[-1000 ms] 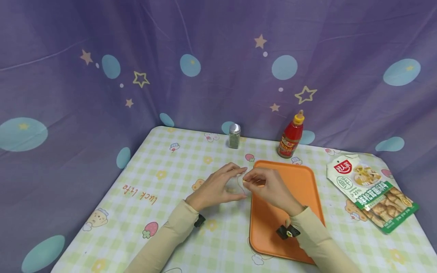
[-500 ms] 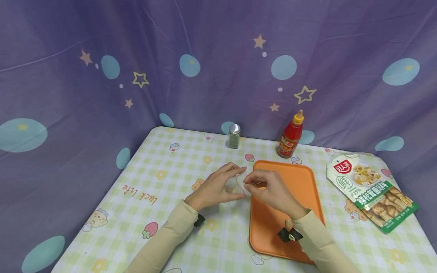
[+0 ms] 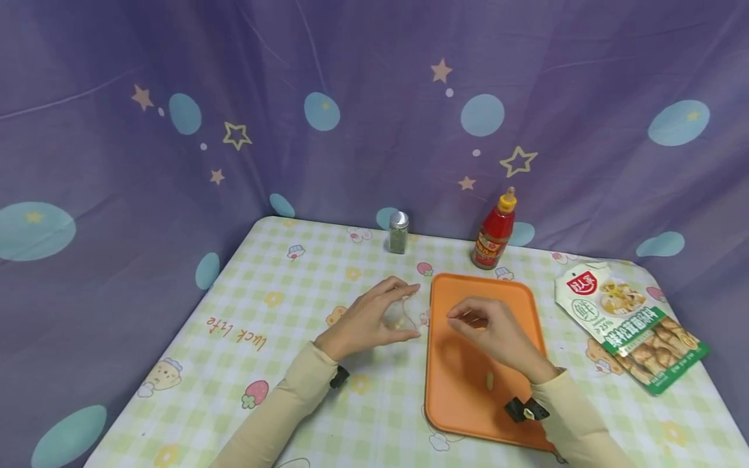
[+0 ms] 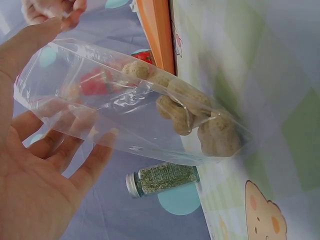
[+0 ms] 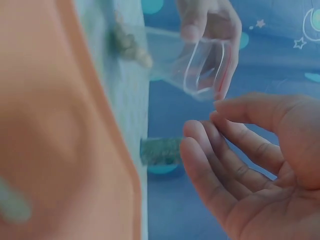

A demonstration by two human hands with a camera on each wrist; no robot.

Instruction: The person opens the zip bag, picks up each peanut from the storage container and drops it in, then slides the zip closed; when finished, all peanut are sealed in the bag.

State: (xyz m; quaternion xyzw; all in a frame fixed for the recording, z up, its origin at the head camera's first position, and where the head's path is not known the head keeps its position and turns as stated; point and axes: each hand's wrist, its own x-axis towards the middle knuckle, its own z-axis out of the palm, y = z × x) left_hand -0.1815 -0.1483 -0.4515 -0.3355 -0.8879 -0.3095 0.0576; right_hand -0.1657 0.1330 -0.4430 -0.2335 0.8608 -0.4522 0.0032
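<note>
A clear zip bag [image 4: 135, 125] with a red line at its mouth stands on the tablecloth, its mouth spread apart. Several peanuts in their shells [image 4: 185, 105] lie in its bottom. My left hand [image 3: 365, 325] holds the bag at the mouth, thumb on one side and fingers on the other. To the right, my right hand [image 3: 497, 335] hovers over the orange tray [image 3: 456, 409], fingers loosely bent; nothing shows between thumb and fingers in the right wrist view [image 5: 265, 155]. One pale, elongated piece, like a peanut [image 3: 490, 380], lies on the tray.
A glass shaker of green flakes [image 3: 398, 234] with a metal cap stands at the back edge. Right of it is a red sauce bottle [image 3: 494, 234] with a yellow cap. A green and white mushroom-picture packet [image 3: 632, 325] lies at the right. A purple curtain [image 3: 374, 97] hangs behind the table.
My right hand has drawn away from the bag's mouth, moving right over the tray, and the pale piece there is now in plainer view. My left hand and the bag stay put.
</note>
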